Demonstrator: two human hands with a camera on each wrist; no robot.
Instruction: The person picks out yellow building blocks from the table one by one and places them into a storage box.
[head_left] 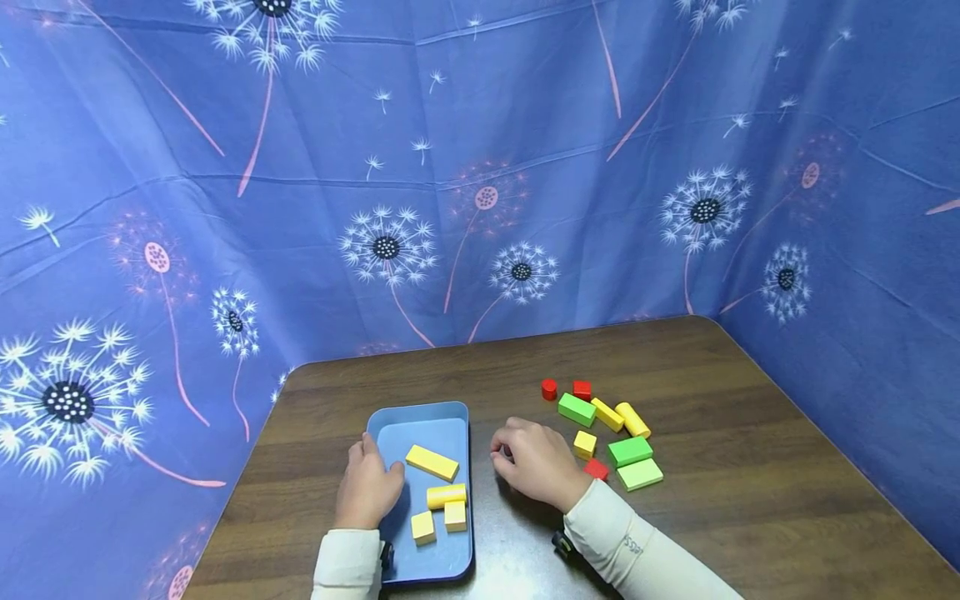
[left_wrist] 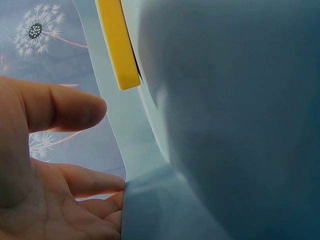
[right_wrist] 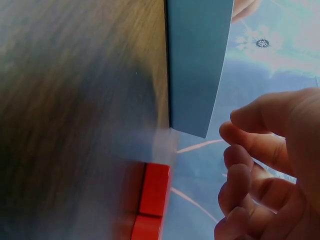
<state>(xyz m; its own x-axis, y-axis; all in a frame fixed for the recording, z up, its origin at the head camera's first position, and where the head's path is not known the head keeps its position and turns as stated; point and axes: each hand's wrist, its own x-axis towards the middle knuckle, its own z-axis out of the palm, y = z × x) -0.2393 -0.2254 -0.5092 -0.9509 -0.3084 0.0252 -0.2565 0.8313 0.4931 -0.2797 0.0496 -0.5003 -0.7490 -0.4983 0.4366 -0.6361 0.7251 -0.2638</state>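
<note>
A blue tray [head_left: 397,433] lies on the table with a yellow bar [head_left: 432,462], a yellow cylinder [head_left: 446,497] and two yellow cubes [head_left: 423,528] in it. My left hand [head_left: 367,487] is at the tray's left side, thumb reaching over the inside. The left wrist view has this hand's [left_wrist: 55,175] fingertips right at the tray's rim, with the thumb apart from the other fingers. My right hand [head_left: 540,467] is between the tray and the loose blocks, holding nothing. Its fingers [right_wrist: 237,175] are loosely curled in the right wrist view.
Right of my right hand, a yellow cube [head_left: 585,444] and a red block [head_left: 597,469] are closest. Beyond are green blocks [head_left: 577,409], a yellow bar [head_left: 607,414], a yellow cylinder [head_left: 633,419] and a red cylinder [head_left: 549,389]. A blue patterned cloth [head_left: 465,208] hangs behind the wooden table [head_left: 712,433].
</note>
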